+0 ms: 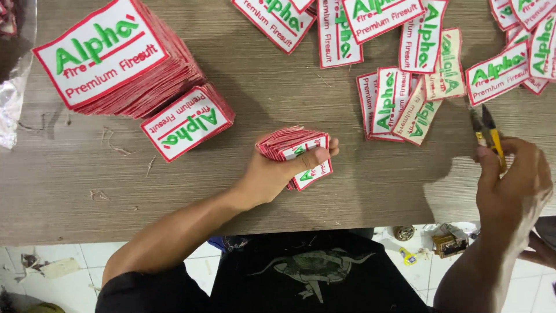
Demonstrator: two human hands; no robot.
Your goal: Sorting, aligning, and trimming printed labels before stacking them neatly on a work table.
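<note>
A thin stack of white embroidered patches with red borders (296, 155) is pinched between thumb and fingers of the left hand (272, 174), well left of the right hand (512, 179), whose fingers are closed around small yellow-handled snips (489, 139), blades pointing away over the grey wooden table (260, 93).

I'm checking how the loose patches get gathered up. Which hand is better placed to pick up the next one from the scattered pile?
Probably the right hand: it hovers beside the scattered patches, though it holds yellow snips. The left hand is full, gripping a stack of patches.
</note>
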